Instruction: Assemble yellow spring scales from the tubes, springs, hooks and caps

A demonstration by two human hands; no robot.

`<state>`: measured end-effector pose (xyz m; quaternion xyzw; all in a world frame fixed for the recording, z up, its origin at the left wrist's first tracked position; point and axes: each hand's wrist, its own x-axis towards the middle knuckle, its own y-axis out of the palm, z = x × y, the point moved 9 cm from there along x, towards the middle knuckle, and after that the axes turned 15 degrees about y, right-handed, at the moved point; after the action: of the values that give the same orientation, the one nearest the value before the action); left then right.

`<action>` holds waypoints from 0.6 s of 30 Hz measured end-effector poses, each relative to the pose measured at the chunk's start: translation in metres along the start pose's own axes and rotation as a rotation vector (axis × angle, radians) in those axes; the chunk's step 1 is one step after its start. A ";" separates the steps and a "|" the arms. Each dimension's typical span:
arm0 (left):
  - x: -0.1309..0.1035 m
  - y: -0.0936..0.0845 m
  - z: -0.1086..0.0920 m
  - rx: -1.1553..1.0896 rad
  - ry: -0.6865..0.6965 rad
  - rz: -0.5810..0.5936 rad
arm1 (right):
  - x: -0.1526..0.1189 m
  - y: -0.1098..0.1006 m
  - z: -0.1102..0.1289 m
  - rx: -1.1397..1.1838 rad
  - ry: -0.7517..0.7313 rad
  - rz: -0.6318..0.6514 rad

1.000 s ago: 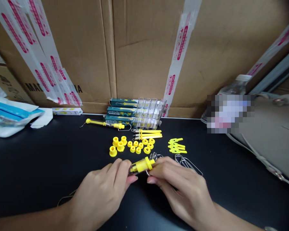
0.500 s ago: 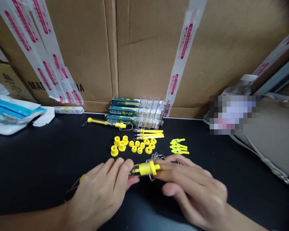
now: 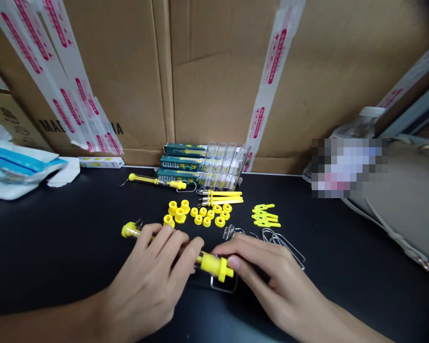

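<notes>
My left hand (image 3: 153,276) is wrapped round the clear tube of a yellow spring scale (image 3: 212,265), whose other yellow end (image 3: 129,230) sticks out past my knuckles. At the scale's right end, my right hand (image 3: 271,281) pinches with thumb and forefinger beside the yellow cap; a bent wire loop (image 3: 224,289) hangs below there. Just what the fingertips grip is hidden. Beyond my hands lie yellow caps and rings (image 3: 179,215), flat yellow pieces (image 3: 266,216), yellow rods with metal ends (image 3: 223,197), small springs (image 3: 229,232) and wire loops (image 3: 286,245).
Another spring scale (image 3: 157,181) lies farther back, by green boxes (image 3: 182,163) and clear tubes (image 3: 219,164). A large cardboard box (image 3: 207,95) stands behind the black table (image 3: 57,238). At the right are a bottle (image 3: 364,126) and a grey bag (image 3: 411,200); plastic packaging (image 3: 17,166) lies left.
The held scale's right end has tilted down and its left end has come into view. My right hand has drawn its thumb in to the cap, and the wire loops behind it now show.
</notes>
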<state>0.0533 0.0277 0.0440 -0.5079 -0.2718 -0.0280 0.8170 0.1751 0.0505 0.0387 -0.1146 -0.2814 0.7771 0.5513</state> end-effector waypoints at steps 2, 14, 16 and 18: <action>0.000 0.000 0.000 -0.065 0.011 -0.013 | 0.002 0.004 -0.010 0.095 0.137 0.073; -0.004 -0.008 0.000 -0.177 0.002 -0.155 | -0.002 0.043 -0.024 0.674 0.448 0.474; -0.005 -0.013 0.003 -0.181 -0.028 -0.222 | -0.002 0.046 -0.027 0.668 0.467 0.448; -0.004 -0.015 0.007 -0.170 -0.061 -0.253 | -0.002 0.044 -0.033 0.615 0.483 0.348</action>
<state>0.0424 0.0254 0.0565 -0.5375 -0.3548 -0.1380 0.7524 0.1571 0.0486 -0.0128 -0.1695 0.1241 0.8569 0.4707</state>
